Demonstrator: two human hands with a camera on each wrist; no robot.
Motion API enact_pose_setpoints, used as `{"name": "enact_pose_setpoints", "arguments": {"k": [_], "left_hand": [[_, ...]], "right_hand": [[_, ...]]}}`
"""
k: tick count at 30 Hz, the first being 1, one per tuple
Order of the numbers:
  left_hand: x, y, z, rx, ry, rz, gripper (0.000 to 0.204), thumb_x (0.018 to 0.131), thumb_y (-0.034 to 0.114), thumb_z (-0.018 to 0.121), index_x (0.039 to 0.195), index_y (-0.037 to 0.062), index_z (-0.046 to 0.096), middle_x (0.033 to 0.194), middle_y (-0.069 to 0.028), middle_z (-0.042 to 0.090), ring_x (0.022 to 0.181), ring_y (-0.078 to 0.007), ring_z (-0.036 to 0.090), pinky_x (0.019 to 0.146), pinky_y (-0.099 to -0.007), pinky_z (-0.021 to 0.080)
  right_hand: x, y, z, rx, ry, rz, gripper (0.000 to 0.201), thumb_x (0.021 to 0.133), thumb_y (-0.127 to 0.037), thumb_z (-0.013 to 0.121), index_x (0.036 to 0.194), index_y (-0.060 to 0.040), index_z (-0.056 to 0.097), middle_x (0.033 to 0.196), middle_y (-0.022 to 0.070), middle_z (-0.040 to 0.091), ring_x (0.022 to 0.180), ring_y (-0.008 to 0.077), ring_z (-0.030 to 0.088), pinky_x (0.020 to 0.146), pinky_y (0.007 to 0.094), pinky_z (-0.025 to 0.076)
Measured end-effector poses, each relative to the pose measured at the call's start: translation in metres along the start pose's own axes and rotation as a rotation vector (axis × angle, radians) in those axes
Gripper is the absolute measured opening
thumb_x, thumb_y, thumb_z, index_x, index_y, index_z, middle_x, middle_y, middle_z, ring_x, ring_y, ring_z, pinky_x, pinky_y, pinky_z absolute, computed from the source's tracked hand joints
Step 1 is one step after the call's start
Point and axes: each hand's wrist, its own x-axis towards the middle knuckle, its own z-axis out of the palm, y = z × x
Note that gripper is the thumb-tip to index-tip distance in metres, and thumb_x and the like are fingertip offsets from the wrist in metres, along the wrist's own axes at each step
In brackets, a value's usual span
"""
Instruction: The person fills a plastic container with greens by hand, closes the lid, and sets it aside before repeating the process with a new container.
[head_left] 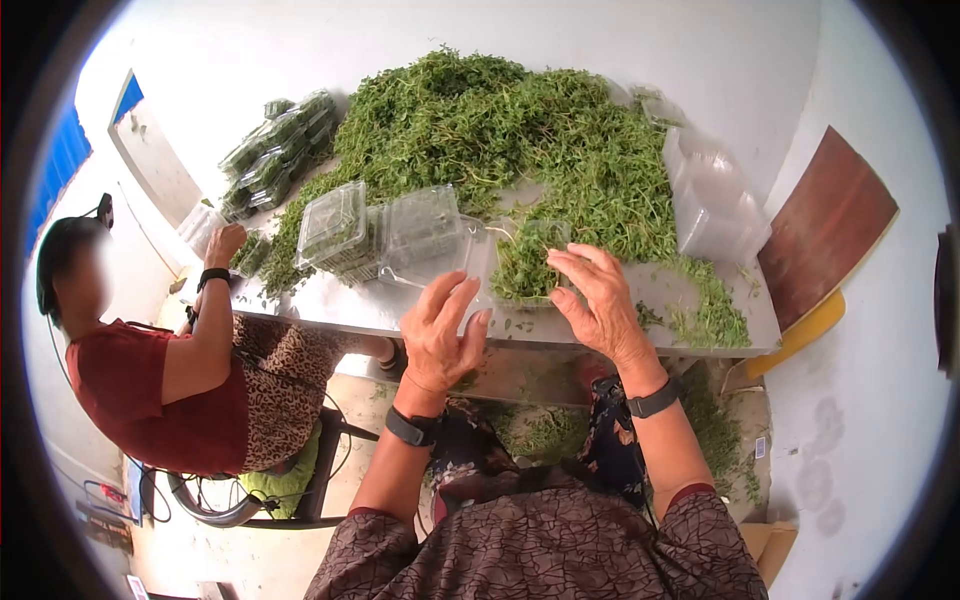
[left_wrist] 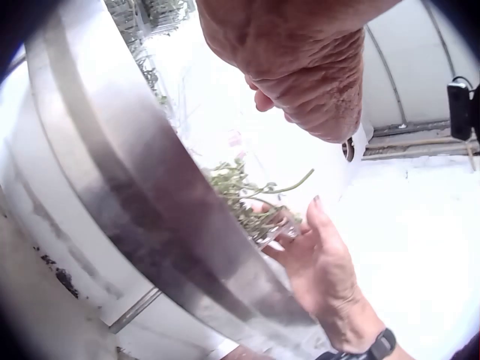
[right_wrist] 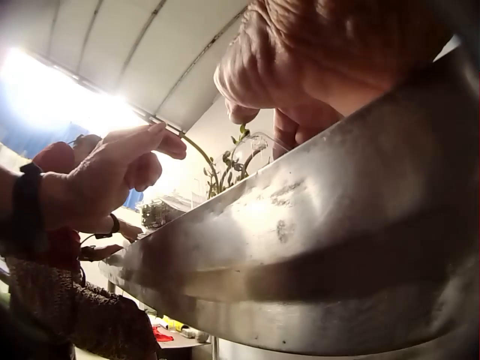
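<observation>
An open clear plastic clamshell box (head_left: 483,262), its base heaped with leafy green stems (head_left: 522,268), sits near the front edge of the table. My right hand (head_left: 603,312) is at the box's right side, fingertips touching the greens and rim, thumb spread apart from the fingers. In the left wrist view the right hand (left_wrist: 322,274) reaches to the greens (left_wrist: 244,199) at the metal edge. My left hand (head_left: 440,330) is raised in front of the table, left of the box, with fingers loosely bent and nothing in them.
A large pile of greens (head_left: 450,120) covers the table's back. Filled clear boxes (head_left: 335,230) stand left of the hands, more packed boxes (head_left: 280,150) behind them. Stacked empty boxes (head_left: 712,200) stand at right. Another person (head_left: 165,390) sits at the left end.
</observation>
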Motion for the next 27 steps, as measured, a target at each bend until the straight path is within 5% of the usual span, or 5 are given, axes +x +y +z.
{"name": "enact_pose_setpoints", "arguments": {"k": [3,7,16,20,27], "left_hand": [[0.029,0.009,0.0,0.051,-0.237,0.056,0.036,0.084,0.023,0.06,0.113,0.0022,0.06,0.121,-0.0148,0.057,0.118,-0.0322,0.05,0.104,-0.0486,0.032],[0.042,0.0,0.024,0.103,-0.402,0.093,0.046,0.1,0.038,0.038,0.125,0.0041,0.056,0.132,-0.0183,0.053,0.13,-0.0346,0.042,0.114,-0.0479,0.022],[0.045,-0.004,0.038,0.02,-0.631,0.032,0.04,0.098,0.035,0.041,0.084,0.003,0.062,0.095,-0.0168,0.063,0.111,-0.0326,0.054,0.109,-0.0506,0.029],[0.053,-0.003,0.034,0.112,-0.841,-0.029,0.046,0.1,0.035,0.036,0.109,0.0002,0.065,0.118,-0.0154,0.062,0.124,-0.0297,0.05,0.113,-0.0495,0.023],[0.053,-0.001,0.008,-0.155,-0.621,-0.061,0.038,0.092,0.028,0.052,0.122,0.0057,0.062,0.137,-0.0131,0.051,0.132,-0.0292,0.043,0.116,-0.0493,0.017]], "right_hand": [[-0.002,-0.001,0.001,0.039,0.014,0.025,0.039,0.088,-0.031,0.063,0.113,-0.0017,0.063,0.114,0.0121,0.065,0.116,0.031,0.05,0.1,0.0443,0.038],[-0.002,-0.001,0.0,0.031,0.007,0.057,0.039,0.089,-0.032,0.061,0.114,-0.0023,0.063,0.114,0.0118,0.065,0.117,0.0316,0.05,0.1,0.0446,0.038],[-0.002,-0.001,0.001,-0.021,-0.024,0.023,0.032,0.088,-0.027,0.061,0.107,-0.0017,0.065,0.113,0.0109,0.065,0.115,0.0326,0.051,0.099,0.0444,0.039],[-0.003,-0.001,0.001,-0.022,-0.021,0.042,0.03,0.089,-0.026,0.06,0.106,-0.0015,0.065,0.114,0.0104,0.064,0.115,0.0325,0.051,0.098,0.044,0.039],[-0.007,0.001,0.001,0.03,-0.002,0.062,0.031,0.092,-0.025,0.054,0.111,-0.0016,0.063,0.117,0.011,0.064,0.117,0.0337,0.05,0.099,0.0447,0.039]]}}
